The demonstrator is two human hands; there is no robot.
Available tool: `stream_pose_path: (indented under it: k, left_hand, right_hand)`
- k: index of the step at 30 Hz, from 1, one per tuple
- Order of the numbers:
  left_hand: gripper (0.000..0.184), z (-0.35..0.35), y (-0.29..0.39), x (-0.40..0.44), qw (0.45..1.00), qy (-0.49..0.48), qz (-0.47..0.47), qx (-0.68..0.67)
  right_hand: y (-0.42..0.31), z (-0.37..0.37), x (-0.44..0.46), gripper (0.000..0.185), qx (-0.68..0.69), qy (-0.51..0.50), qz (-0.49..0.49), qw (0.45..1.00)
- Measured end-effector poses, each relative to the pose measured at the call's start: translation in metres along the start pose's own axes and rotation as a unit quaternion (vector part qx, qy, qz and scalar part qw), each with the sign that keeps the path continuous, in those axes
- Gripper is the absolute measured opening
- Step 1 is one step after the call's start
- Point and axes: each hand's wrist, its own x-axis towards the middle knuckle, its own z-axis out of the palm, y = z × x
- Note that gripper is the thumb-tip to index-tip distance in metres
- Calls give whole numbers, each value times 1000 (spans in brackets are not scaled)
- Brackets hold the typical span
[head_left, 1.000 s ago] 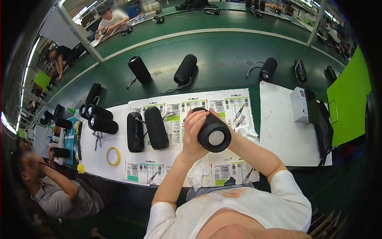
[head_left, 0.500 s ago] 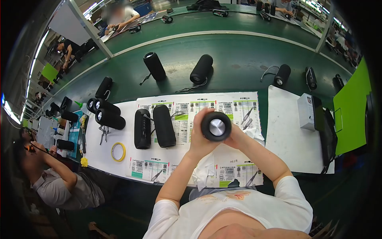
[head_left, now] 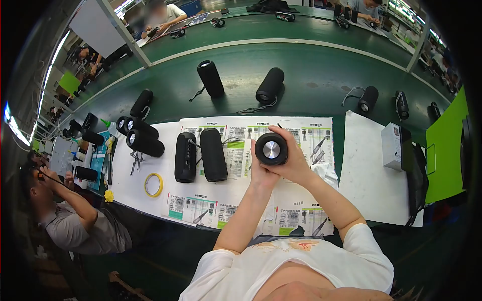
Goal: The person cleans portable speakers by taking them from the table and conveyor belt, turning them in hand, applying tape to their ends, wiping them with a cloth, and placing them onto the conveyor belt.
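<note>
Both my hands hold a black cylindrical speaker (head_left: 265,159), its round end with a silver disc facing up toward me. My left hand (head_left: 262,174) is closed around its lower left side. On the right, my right hand (head_left: 297,156) wraps it, fingers reaching over the far edge. Under them lies a printed sheet (head_left: 193,206) with label pictures. Left of my hands, two more black speakers, one with buttons along its side (head_left: 186,158) and one plain (head_left: 214,155), lie side by side with grey cord loops.
Yellow tape (head_left: 153,185) lies left, near several stacked speakers (head_left: 145,144). More speakers (head_left: 210,79) stand or lie on the green surface beyond. A crumpled white cloth (head_left: 325,174) is at right, then a white box (head_left: 391,146) and a green panel (head_left: 447,148). A co-worker (head_left: 83,226) sits at left.
My hands have changed their grip on the speaker: the left has slid lower, and the right has come up around the right side. The whole view has shifted slightly.
</note>
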Motion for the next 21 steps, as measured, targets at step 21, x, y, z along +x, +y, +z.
stream_pose_path:
  k: [21]
  left_hand:
    - [23, -16, -4, 56, 829, -38, 84, 551]
  right_hand:
    - [56, -129, 72, 79, -424, -42, -194, 883]
